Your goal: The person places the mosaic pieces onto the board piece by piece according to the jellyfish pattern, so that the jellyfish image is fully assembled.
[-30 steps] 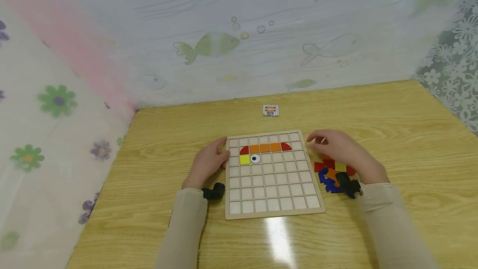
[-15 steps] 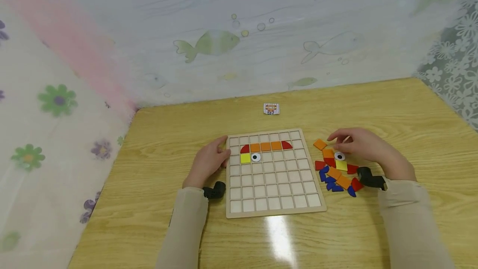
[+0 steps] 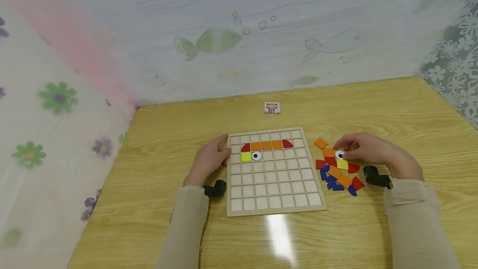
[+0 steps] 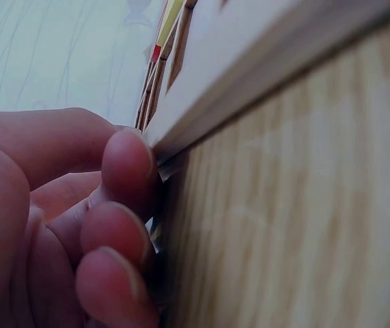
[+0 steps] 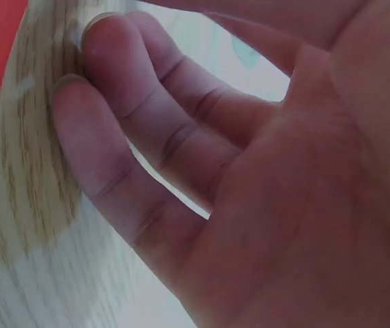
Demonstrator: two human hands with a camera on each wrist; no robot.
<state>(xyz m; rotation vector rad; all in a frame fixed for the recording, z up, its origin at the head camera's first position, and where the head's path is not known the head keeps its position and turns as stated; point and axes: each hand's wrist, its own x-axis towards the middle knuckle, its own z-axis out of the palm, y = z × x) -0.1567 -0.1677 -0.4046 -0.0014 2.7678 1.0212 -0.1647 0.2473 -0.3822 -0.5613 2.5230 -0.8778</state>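
Right hand: Index finger and thumb of a person's right hand (image 3: 369, 148) bend over a loose eye disc (image 3: 338, 155); whether they pinch it cannot be told. In the right wrist view the other fingers curve loosely.
Loose eye disc: It lies at the right hand's index fingertip and thumb tip, its black pupil in view.
Loose tiles: A yellow tile (image 3: 342, 164) sits just below those fingertips, on the side toward the person. An orange tile (image 3: 320, 143) lies to their left, between fingers and board. Blue pieces (image 3: 331, 184) lie farther down, nearer the person than the fingertips.
Left hand: At the board's left edge, the left hand (image 3: 209, 160) rests its index finger and thumb, tips apart, the index at the far corner. Whether the fingers clamp it cannot be told.
Gridded board: The wooden board (image 3: 261, 176) touches the left fingers and stretches rightward from them, ending short of the right fingertips.
Placed pieces: To the right of the left thumb, a yellow square (image 3: 246, 157) and a second eye disc (image 3: 256, 156) fill adjoining cells. Above them runs a row of three orange squares (image 3: 266, 145) between red end pieces (image 3: 245, 147).
Picture card: Beyond both hands' fingers, a small printed card (image 3: 272, 107) lies on the wood-grain table (image 3: 164, 136).
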